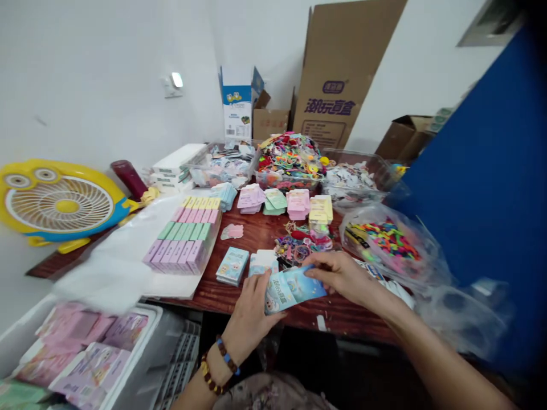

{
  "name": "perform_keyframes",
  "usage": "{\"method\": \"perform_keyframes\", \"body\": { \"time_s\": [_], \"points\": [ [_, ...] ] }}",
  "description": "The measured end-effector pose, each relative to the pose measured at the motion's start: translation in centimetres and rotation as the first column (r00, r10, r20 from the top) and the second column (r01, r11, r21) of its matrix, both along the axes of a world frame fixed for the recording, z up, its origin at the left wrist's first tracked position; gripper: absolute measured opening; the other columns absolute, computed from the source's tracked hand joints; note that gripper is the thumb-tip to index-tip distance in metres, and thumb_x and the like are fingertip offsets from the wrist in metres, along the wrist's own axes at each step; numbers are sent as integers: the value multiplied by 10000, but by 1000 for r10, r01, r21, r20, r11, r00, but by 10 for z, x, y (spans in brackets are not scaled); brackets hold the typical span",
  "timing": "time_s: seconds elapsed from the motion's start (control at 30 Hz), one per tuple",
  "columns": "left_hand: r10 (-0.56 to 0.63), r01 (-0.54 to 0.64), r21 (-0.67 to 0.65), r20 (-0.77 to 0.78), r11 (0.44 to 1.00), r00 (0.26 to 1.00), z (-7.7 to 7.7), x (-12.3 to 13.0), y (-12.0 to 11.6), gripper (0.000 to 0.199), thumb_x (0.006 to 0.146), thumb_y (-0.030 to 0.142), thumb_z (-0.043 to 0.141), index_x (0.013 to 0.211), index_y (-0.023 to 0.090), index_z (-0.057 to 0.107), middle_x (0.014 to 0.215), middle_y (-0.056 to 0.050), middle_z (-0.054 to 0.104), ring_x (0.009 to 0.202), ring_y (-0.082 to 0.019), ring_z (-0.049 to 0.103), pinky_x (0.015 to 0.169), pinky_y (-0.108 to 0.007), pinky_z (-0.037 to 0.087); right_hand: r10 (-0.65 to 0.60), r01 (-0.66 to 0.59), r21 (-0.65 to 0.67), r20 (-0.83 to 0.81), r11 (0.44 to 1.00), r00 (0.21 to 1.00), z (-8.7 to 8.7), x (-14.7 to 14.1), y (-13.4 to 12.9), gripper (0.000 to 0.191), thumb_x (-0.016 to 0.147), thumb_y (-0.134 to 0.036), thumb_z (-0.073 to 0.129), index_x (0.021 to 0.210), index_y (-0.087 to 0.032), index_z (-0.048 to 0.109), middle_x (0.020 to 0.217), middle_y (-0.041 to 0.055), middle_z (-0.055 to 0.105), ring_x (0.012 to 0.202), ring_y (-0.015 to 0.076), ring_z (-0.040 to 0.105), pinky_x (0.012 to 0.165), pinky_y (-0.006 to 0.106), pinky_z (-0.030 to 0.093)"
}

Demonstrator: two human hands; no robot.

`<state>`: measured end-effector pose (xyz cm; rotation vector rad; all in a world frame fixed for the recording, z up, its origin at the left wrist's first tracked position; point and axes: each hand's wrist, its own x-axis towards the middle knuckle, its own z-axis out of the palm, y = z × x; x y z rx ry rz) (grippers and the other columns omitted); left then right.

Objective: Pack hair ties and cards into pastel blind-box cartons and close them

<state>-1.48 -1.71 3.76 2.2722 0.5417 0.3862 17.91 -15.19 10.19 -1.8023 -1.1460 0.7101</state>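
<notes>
As the left hand (250,322) and right hand (337,276) pinch it, a blue card packet (293,290) sits between them.

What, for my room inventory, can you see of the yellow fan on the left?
The fan is round and looks like plastic, styled as a cartoon face. Its yellow body has two goggle-like eyes along the top, a white radial grille with a yellow hub, a blue band along the lower rim, and yellow feet. It stands tilted in front of the white wall, near the left end of the wooden table. Whether it is running cannot be told.
</notes>
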Motion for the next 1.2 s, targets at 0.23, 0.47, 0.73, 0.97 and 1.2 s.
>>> {"method": "perform_keyframes", "body": {
  "time_s": [0.23,0.47,0.73,0.97,1.2],
  "points": [
    [-92,92,31,21,995,996,-8,12,-19,740,785,249,736,1437,206,388,1365,-137,538,1339,-330,473,1149,-546,378,-283,298,66,-179,952,942,-11,10,-44,481,833,-428,641,1254,-196,642,803,21,702,507,134,607,409,240,495],
    [-70,72,-60,36,996,997,-29,20,-28,641,765,326,729,1338,185,479,1300,-138,593,1254,-333,562,1099,-540,439,-511,583,-237,303,777,804,-56,89,-132,141,844,-259,546,814,-183,661,547,-15,608,529,159,610,475,237,417],
    [-165,163,-94,-15,982,986,-44,14,-54,679,816,336,696,1421,249,401,1433,-134,511,1346,-319,495,1155,-554,377,-400,602,-318,515,733,758,-87,89,-120,337,768,-301,740,1080,-201,661,1210,122,641,1100,304,602,864,350,436],
    [-160,161,-106,15,981,987,-44,26,-58,707,769,297,728,1408,240,431,1397,-130,543,1319,-322,516,1139,-546,396,-525,661,-225,451,716,722,-98,86,-129,320,768,-289,699,1066,-212,608,1076,68,665,952,247,620,787,327,419],
    [-223,222,-124,5,967,975,-34,48,-70,733,745,274,743,1412,221,444,1393,-145,541,1311,-322,513,1138,-537,391,-668,696,-104,209,711,714,-120,104,-137,277,642,-303,714,872,-205,593,808,-8,636,741,188,575,688,297,404]
  ]
}}
